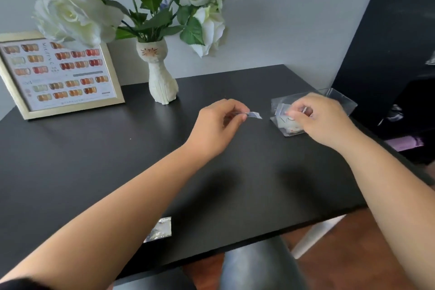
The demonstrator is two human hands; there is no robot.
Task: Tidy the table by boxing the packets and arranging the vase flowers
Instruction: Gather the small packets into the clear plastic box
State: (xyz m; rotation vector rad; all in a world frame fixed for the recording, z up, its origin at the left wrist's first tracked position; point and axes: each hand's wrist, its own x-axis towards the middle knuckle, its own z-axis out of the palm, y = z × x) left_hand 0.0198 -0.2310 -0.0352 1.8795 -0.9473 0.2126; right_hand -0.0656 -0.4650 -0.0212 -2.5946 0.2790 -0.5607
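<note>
My left hand (219, 125) pinches a small clear packet (254, 115) above the middle of the black table (94, 160). Over at the right edge, my right hand (322, 120) reaches into a clear plastic box (341, 99) and its fingertips hold another small packet (282, 110) among the packets inside. One more shiny packet (159, 229) lies near the table's front edge, partly hidden by my left forearm. At the back stands a white cat-shaped vase (162, 77) with white, pink and purple flowers (77, 14).
A gold-framed nail colour chart (58, 73) leans against the wall at the back left. A black chair seat (259, 266) sits below the table's front edge. A dark cabinet (388, 54) stands to the right, close to the box.
</note>
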